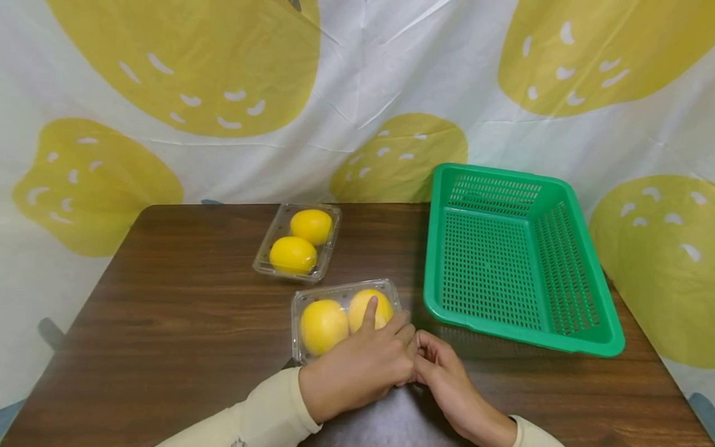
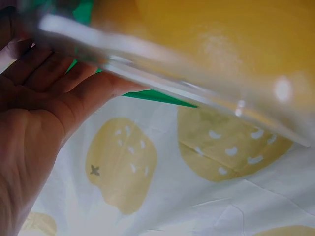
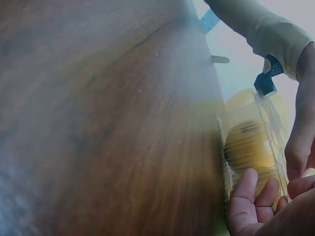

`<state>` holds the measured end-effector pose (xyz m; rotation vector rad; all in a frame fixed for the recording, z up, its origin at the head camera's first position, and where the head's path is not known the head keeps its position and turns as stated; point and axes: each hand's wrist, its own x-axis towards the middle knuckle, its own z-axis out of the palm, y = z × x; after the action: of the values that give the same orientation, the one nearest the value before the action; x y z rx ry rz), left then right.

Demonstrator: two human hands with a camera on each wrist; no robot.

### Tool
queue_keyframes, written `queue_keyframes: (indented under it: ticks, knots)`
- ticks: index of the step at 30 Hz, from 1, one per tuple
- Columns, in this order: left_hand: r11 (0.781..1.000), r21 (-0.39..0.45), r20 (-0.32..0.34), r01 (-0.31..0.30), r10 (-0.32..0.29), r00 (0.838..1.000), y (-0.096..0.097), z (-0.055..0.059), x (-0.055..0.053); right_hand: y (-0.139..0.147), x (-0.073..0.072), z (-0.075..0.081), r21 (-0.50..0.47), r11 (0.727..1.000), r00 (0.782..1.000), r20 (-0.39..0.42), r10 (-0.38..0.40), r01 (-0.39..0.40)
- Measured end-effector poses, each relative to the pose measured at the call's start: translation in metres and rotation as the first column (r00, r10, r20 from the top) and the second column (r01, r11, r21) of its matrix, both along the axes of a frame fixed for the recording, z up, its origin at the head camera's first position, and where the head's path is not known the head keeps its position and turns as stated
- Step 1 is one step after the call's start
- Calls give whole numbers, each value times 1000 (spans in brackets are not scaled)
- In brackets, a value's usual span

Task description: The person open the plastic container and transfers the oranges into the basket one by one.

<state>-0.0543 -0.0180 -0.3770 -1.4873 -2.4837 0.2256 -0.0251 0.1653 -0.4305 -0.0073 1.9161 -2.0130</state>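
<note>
A clear plastic clamshell box (image 1: pixel 296 313) with two rounded yellow fruits (image 1: pixel 324 327) in it lies near the front of the table. Across its near right part reaches my left hand (image 1: pixel 371 357), index finger stretched over the right fruit and the other fingers bent at the right end. The left wrist view shows its thumb along the box's edge. My right hand (image 1: pixel 449 379) meets the left at that corner, fingertips close together and holding the rim. In the right wrist view its fingers (image 3: pixel 243 196) lie against the box's side. The left hand partly hides the corner.
Behind stands a second clear box (image 1: pixel 329 261) with two yellow fruits (image 1: pixel 293 254). To the right is a green plastic basket (image 1: pixel 486 267) with slotted walls, nothing in it. A white cloth (image 1: pixel 363 81) printed with yellow fruit hangs behind the brown wooden table (image 1: pixel 167 310).
</note>
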Motion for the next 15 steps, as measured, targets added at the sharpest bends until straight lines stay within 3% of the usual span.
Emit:
queue_keyframes:
  ticks: [15]
  knots:
    - [1000, 0, -103, -1, 1, 995, -1, -1, 1, -2, 1, -2, 26, 999, 999, -26, -42, 42]
